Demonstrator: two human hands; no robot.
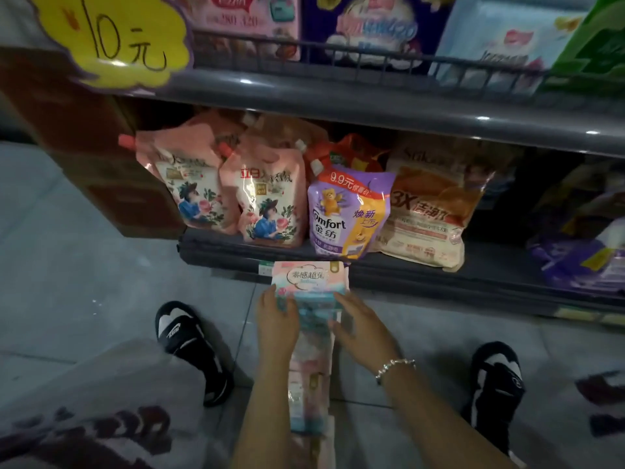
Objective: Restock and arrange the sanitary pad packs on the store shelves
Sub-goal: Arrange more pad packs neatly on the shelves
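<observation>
both hands on a pad pack, down by the floor

my left hand (275, 319) & right hand (360, 324) clasp the top pad pack (309, 282) from each side, fingers lightly bent round its edges; it's the far end of a row of pad packs (309, 394) running back toward me over the tiled floor (84, 265), btwn my sandals. just past it, bottom shelf (236, 247) w/ refill pouches, purple comfort pouch (348, 214) nearest. upper shelf (338, 96) holds bigger packs, yellow price tag (111, 38) at left.
</observation>
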